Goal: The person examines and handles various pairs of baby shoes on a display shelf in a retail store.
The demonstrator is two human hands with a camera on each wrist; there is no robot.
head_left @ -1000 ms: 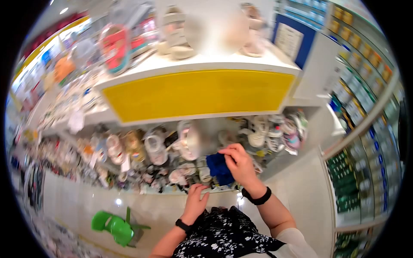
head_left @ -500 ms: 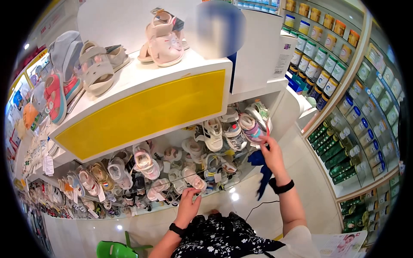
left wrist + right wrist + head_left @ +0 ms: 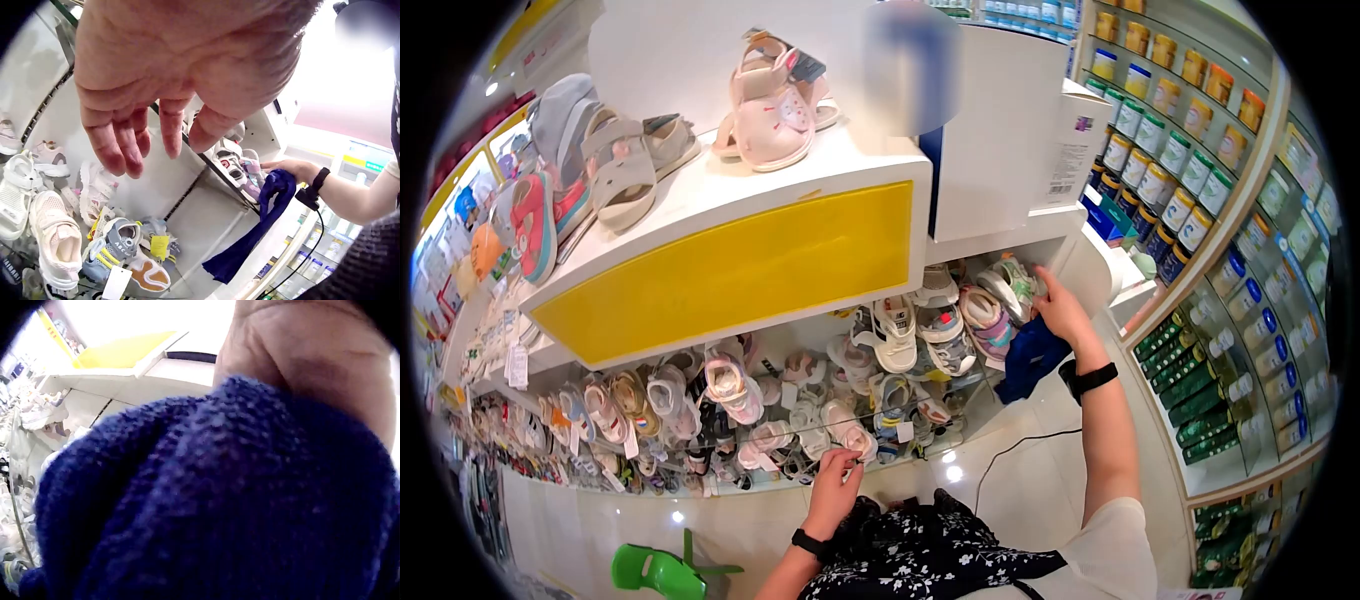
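Observation:
A dark blue cloth (image 3: 1032,358) hangs from the right hand (image 3: 1064,312), beside the shoes at the right end of the shelf under the yellow panel. In the right wrist view the cloth (image 3: 212,500) covers most of the picture and hides the fingers; the palm (image 3: 306,356) shows above it. From the left wrist view, the cloth (image 3: 269,206) trails down in a long strip. The left hand (image 3: 834,490) is near the glass shelf's front edge, below a pale pink shoe (image 3: 848,430). Its fingers (image 3: 128,140) hang loosely bent and hold nothing.
More shoes (image 3: 730,382) line the lower shelves. Sandals (image 3: 772,125) stand on the white top above the yellow panel (image 3: 730,275). Glass shelves with cans (image 3: 1175,150) rise at the right. A green chair (image 3: 662,572) stands on the floor at the lower left, and a black cable (image 3: 1025,438) hangs down.
The right hand has moved right with the blue cloth, from the middle shoes to the shelf's right end. The head view has turned right. The left hand stays near the shelf's front edge.

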